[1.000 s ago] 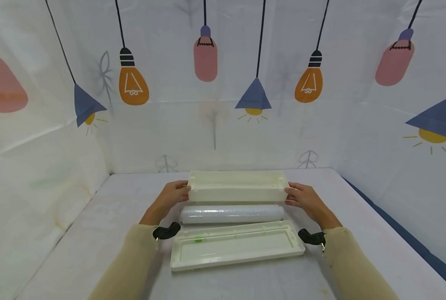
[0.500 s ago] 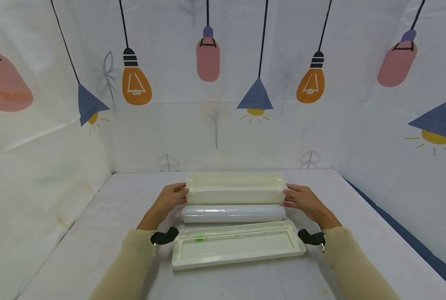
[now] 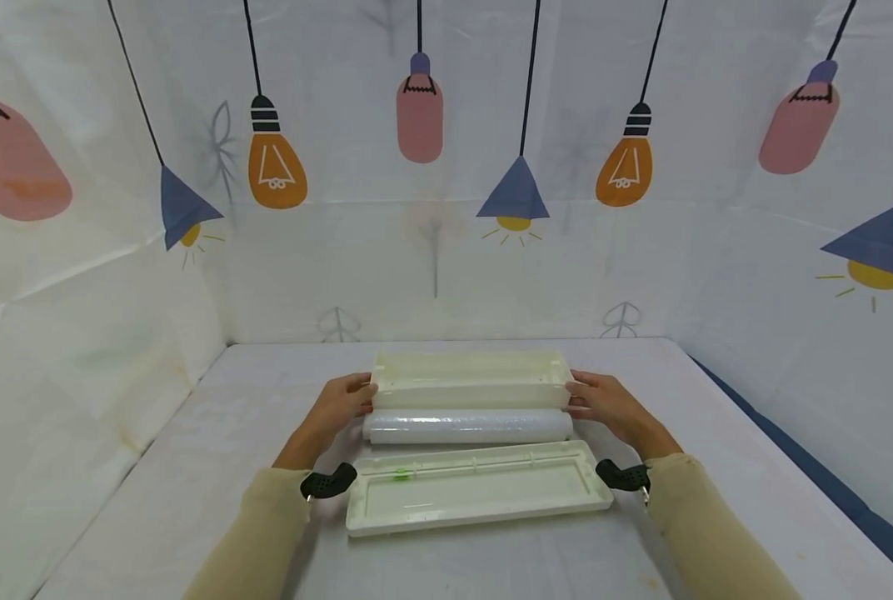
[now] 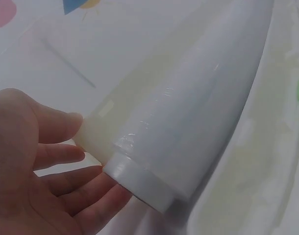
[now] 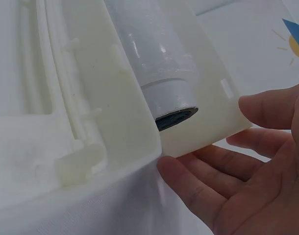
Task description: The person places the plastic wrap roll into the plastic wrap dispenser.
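Note:
A long cream plastic box, its hollow side showing, lies crosswise at the back of the table. My left hand holds its left end, the thumb at the corner in the left wrist view. At the other end my right hand holds the box between thumb and fingers. Just in front of it rests a roll of cling film, with a dark hollow core at its right end in the right wrist view. Nearest me lies the cream lid, inner side up and slightly slanted, with a small green piece on its edge.
The white-covered table runs back to a white cloth wall printed with lamps. More cloth stands at the left and right sides. A dark strap sits on each wrist.
Both hands and the box have come slightly nearer the cling film roll, closing the gap between them. Roll and lid stay in place; the view shifts a little.

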{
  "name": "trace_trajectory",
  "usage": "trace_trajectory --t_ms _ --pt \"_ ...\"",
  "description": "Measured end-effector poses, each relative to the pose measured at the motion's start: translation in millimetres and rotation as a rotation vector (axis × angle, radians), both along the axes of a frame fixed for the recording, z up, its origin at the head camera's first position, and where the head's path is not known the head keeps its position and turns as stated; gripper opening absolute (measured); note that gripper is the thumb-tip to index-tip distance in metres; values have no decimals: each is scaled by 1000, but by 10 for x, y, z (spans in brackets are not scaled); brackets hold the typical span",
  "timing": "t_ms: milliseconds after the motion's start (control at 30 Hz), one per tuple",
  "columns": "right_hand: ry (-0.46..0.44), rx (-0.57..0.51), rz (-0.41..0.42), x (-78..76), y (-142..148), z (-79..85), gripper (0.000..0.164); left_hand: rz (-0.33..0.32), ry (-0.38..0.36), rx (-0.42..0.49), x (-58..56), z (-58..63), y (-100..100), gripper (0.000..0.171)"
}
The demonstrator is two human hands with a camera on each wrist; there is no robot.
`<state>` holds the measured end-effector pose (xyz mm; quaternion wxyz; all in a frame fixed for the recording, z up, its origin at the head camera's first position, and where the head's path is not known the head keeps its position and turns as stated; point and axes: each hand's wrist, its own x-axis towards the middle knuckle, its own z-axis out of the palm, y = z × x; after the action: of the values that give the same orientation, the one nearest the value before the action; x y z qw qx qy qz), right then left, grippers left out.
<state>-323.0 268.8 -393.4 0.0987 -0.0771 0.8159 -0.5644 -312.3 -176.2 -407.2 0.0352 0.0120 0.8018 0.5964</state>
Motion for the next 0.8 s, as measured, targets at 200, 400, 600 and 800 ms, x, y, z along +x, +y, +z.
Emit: trace_trajectory --t_ms 200,400,600,800 --pt "-2 7 1 6 10 -15 59 13 8 -18 25 -24 22 49" --pt "3 3 10 -6 17 -30 59 16 16 -16 36 -37 37 49" --pt "2 21 2 -6 20 -48 57 24 4 -22 37 -59 15 50" --pt "6 18 8 4 7 -60 56 27 -9 -12 40 -78 10 51"
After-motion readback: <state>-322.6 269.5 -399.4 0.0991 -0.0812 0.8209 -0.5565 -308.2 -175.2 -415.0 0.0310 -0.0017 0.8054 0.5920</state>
